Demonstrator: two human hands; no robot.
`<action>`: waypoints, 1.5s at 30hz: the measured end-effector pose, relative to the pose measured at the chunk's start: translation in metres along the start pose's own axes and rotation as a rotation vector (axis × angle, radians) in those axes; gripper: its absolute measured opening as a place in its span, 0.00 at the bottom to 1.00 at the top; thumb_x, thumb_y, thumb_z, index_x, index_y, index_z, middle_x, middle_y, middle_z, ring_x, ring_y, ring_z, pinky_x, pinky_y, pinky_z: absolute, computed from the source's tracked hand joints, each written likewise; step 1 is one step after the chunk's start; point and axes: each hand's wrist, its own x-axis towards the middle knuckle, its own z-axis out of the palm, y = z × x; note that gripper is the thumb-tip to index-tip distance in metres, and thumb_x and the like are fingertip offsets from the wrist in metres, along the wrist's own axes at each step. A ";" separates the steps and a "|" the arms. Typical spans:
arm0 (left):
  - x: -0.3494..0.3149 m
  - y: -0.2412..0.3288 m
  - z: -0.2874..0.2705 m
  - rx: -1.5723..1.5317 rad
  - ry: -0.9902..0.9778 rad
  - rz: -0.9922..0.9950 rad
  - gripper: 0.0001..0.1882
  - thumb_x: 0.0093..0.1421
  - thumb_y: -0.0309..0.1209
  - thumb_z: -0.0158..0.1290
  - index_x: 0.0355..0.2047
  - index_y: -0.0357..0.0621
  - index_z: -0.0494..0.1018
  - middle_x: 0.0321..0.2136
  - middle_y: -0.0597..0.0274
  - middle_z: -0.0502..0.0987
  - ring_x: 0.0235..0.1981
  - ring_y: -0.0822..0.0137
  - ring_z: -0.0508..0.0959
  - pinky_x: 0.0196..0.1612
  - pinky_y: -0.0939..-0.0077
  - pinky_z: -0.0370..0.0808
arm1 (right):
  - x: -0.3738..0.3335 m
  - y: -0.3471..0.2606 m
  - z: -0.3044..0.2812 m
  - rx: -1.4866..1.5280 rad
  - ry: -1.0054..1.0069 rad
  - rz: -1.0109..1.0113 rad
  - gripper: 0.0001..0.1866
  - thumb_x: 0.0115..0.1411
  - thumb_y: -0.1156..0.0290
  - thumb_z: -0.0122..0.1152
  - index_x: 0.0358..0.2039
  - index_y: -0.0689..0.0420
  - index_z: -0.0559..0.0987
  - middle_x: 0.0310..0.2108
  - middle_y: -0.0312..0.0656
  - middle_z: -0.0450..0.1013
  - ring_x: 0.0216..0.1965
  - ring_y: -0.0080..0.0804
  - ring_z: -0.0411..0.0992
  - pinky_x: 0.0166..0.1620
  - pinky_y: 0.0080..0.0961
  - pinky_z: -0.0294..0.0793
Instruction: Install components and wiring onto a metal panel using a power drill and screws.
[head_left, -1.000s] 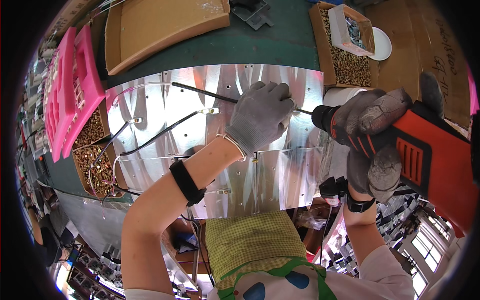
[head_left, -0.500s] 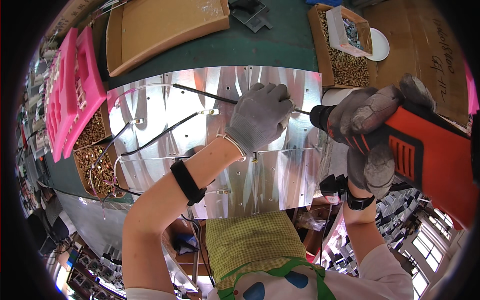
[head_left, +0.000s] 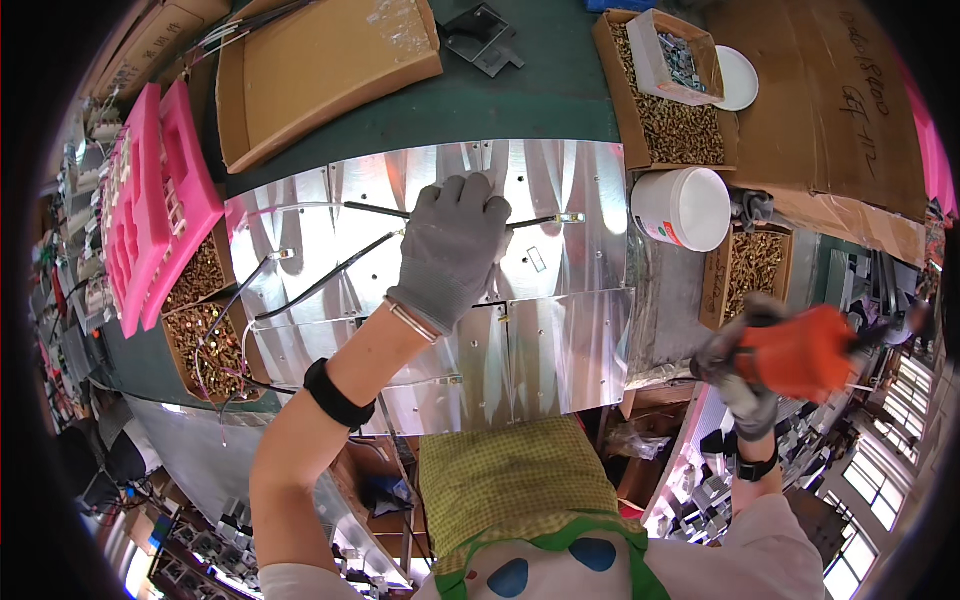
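My left hand, in a grey glove, rests on the shiny metal sheet with its fingers curled over a black-sleeved cable. The palm hides where cable and fingers meet. The cable comes out to the right and ends in a metal terminal lying on the sheet. Two more cable ends, one terminal among them, lie to the left. My right hand, gloved too, is closed round an orange power screwdriver, off the right side of the sheet; its bit is not clearly visible.
A white tub stands right of the sheet, beside a box of brass screws. Another screw box sits beyond it. Pink foam holders and more screw boxes line the left. A cardboard tray lies at the back.
My right hand has drawn the screwdriver back from the terminal, down and right. My left hand has shifted left along the cable, uncovering the terminal. The view has shifted slightly.
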 end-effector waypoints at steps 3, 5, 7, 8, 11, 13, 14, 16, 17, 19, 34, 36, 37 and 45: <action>-0.002 0.005 -0.016 0.214 -0.134 0.068 0.10 0.51 0.31 0.58 0.32 0.43 0.73 0.30 0.58 0.71 0.32 0.62 0.75 0.37 0.67 0.74 | -0.031 0.059 -0.034 -0.566 -0.154 0.302 0.36 0.50 0.65 0.71 0.56 0.60 0.64 0.32 0.43 0.76 0.31 0.32 0.76 0.34 0.27 0.75; -0.002 0.013 -0.038 0.240 -0.289 0.001 0.10 0.51 0.31 0.58 0.33 0.43 0.72 0.30 0.58 0.72 0.32 0.63 0.75 0.36 0.68 0.74 | -0.037 0.091 -0.032 -0.729 -0.060 0.269 0.38 0.49 0.62 0.71 0.57 0.61 0.64 0.33 0.46 0.75 0.33 0.36 0.76 0.36 0.31 0.75; -0.012 0.004 -0.054 0.264 -0.387 -0.019 0.12 0.51 0.31 0.59 0.36 0.45 0.72 0.31 0.58 0.72 0.33 0.62 0.76 0.37 0.68 0.73 | -0.035 0.107 -0.029 -0.918 0.074 0.301 0.39 0.50 0.60 0.71 0.58 0.60 0.63 0.39 0.54 0.73 0.41 0.51 0.75 0.42 0.42 0.74; -0.019 -0.002 -0.061 0.273 -0.394 -0.019 0.12 0.51 0.31 0.59 0.36 0.45 0.72 0.31 0.58 0.72 0.33 0.62 0.76 0.37 0.68 0.73 | -0.034 0.115 -0.029 -0.907 0.070 0.302 0.39 0.50 0.60 0.71 0.58 0.60 0.63 0.39 0.54 0.73 0.41 0.51 0.75 0.42 0.42 0.74; -0.037 -0.020 -0.077 0.297 -0.410 -0.040 0.13 0.52 0.29 0.58 0.39 0.45 0.73 0.34 0.58 0.73 0.39 0.59 0.75 0.41 0.63 0.71 | -0.023 0.123 -0.016 -1.428 0.137 0.006 0.33 0.53 0.63 0.67 0.58 0.55 0.67 0.47 0.55 0.69 0.49 0.55 0.70 0.46 0.45 0.72; -0.059 -0.028 -0.078 0.271 -0.322 -0.083 0.14 0.51 0.27 0.58 0.39 0.44 0.74 0.36 0.57 0.74 0.38 0.57 0.75 0.41 0.61 0.71 | 0.005 0.091 0.028 -1.348 0.128 -0.160 0.29 0.53 0.63 0.67 0.55 0.56 0.70 0.45 0.53 0.70 0.47 0.53 0.71 0.45 0.43 0.73; -0.053 -0.013 -0.091 0.232 -0.178 -0.061 0.15 0.50 0.26 0.58 0.40 0.44 0.74 0.38 0.56 0.74 0.38 0.55 0.74 0.41 0.60 0.70 | 0.005 0.057 0.037 -1.299 0.200 -0.333 0.25 0.54 0.63 0.66 0.51 0.58 0.73 0.43 0.52 0.71 0.45 0.50 0.72 0.44 0.41 0.74; -0.045 0.007 -0.089 0.061 -0.187 -0.077 0.14 0.51 0.27 0.58 0.40 0.45 0.75 0.39 0.57 0.74 0.38 0.55 0.74 0.40 0.60 0.70 | 0.025 0.037 0.071 -0.945 0.082 -0.306 0.20 0.54 0.62 0.66 0.44 0.59 0.77 0.42 0.48 0.72 0.42 0.46 0.73 0.42 0.38 0.75; -0.052 0.013 -0.078 -0.015 -0.199 -0.073 0.16 0.50 0.26 0.59 0.41 0.46 0.75 0.39 0.58 0.74 0.37 0.55 0.74 0.40 0.61 0.70 | 0.038 0.035 0.092 -0.979 0.001 -0.300 0.19 0.53 0.63 0.66 0.44 0.58 0.77 0.42 0.47 0.72 0.41 0.45 0.73 0.41 0.37 0.75; -0.049 0.024 -0.066 -0.056 -0.226 -0.083 0.20 0.46 0.25 0.60 0.42 0.47 0.76 0.38 0.57 0.75 0.37 0.55 0.74 0.41 0.61 0.71 | 0.062 0.052 0.128 -0.916 -0.025 -0.394 0.18 0.52 0.65 0.66 0.42 0.55 0.77 0.41 0.44 0.72 0.39 0.45 0.73 0.39 0.38 0.75; 0.139 -0.219 -0.072 0.663 -0.154 -0.336 0.12 0.58 0.29 0.52 0.43 0.46 0.77 0.44 0.55 0.77 0.50 0.56 0.75 0.50 0.62 0.72 | 0.055 0.092 0.080 -0.691 -0.283 -0.483 0.15 0.48 0.78 0.62 0.39 0.54 0.78 0.33 0.43 0.77 0.34 0.43 0.76 0.35 0.37 0.75; 0.157 -0.241 -0.063 0.739 -0.164 -0.357 0.13 0.59 0.29 0.51 0.44 0.46 0.76 0.45 0.55 0.77 0.50 0.57 0.75 0.50 0.63 0.73 | 0.054 0.097 0.080 -0.616 -0.267 -0.502 0.15 0.48 0.77 0.63 0.39 0.54 0.78 0.34 0.42 0.77 0.34 0.42 0.77 0.35 0.37 0.75; 0.163 -0.251 -0.062 0.814 -0.180 -0.385 0.14 0.59 0.28 0.50 0.45 0.46 0.76 0.46 0.56 0.78 0.51 0.57 0.76 0.51 0.63 0.73 | 0.053 0.097 0.080 -0.635 -0.253 -0.507 0.15 0.47 0.76 0.64 0.38 0.53 0.78 0.34 0.40 0.77 0.35 0.41 0.77 0.36 0.36 0.76; 0.177 -0.275 -0.056 0.880 -0.399 -0.387 0.12 0.58 0.30 0.50 0.43 0.49 0.77 0.39 0.56 0.78 0.44 0.53 0.78 0.45 0.59 0.75 | 0.057 0.101 0.082 -0.647 -0.223 -0.453 0.17 0.46 0.75 0.63 0.40 0.50 0.79 0.32 0.37 0.76 0.35 0.38 0.77 0.43 0.38 0.77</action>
